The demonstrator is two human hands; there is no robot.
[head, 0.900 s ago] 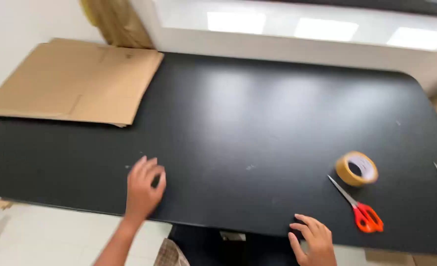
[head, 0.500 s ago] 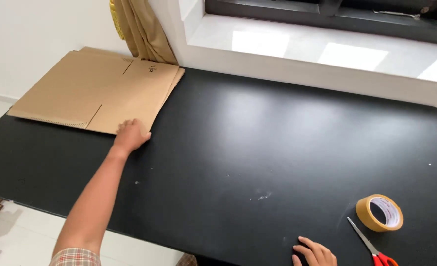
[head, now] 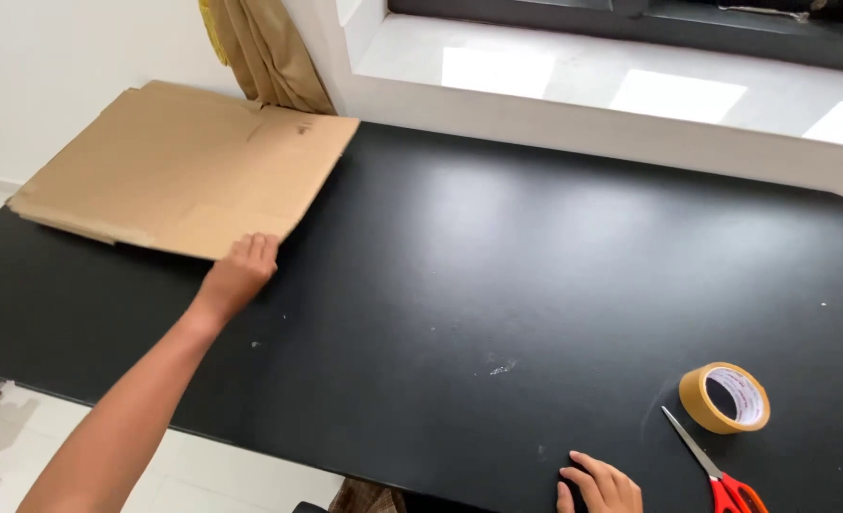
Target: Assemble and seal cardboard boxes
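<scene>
A flattened brown cardboard box (head: 184, 171) lies on the far left of the black table (head: 498, 247). My left hand (head: 241, 271) is stretched out, its fingertips touching the cardboard's near right corner; no grip on it shows. My right hand (head: 600, 484) rests flat on the table at the front edge, fingers slightly apart and holding nothing. A roll of tan tape (head: 724, 397) lies to the right of that hand. Scissors with red handles (head: 716, 470) lie between the tape and my right hand.
A white window sill (head: 631, 104) runs along the table's far side. A beige curtain (head: 269, 52) hangs at the back left corner. White floor (head: 22, 427) shows below the table's front left edge.
My left hand has reached from the table's front edge forward to the cardboard's near corner. The view has tilted and moved closer. My right hand has stayed by the front edge.
</scene>
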